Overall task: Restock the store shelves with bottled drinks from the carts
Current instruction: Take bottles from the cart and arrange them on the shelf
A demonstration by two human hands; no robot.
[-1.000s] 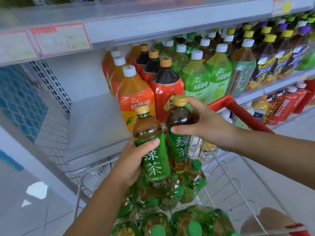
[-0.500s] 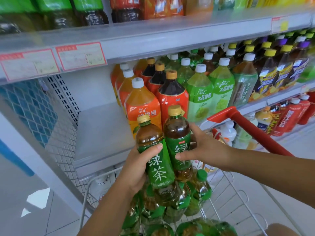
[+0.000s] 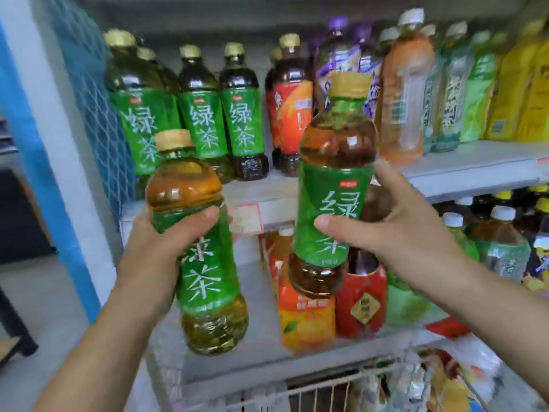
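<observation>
Trouble could come at the upper shelf [image 3: 445, 171]. Its left end already holds a row of green tea bottles [image 3: 202, 114], so a careless push may knock one over its front edge.

The left hand [image 3: 154, 251] wraps fingers and thumb round the lower bottle [image 3: 202, 263]. The right hand [image 3: 395, 233] grips the higher bottle [image 3: 332, 185] likewise.

Both bottles hang in the air before the shelves, above the cart [image 3: 297, 391]. Their long axes are nearly vertical, caps up, with the left top leaning left and the right top leaning right.
</observation>
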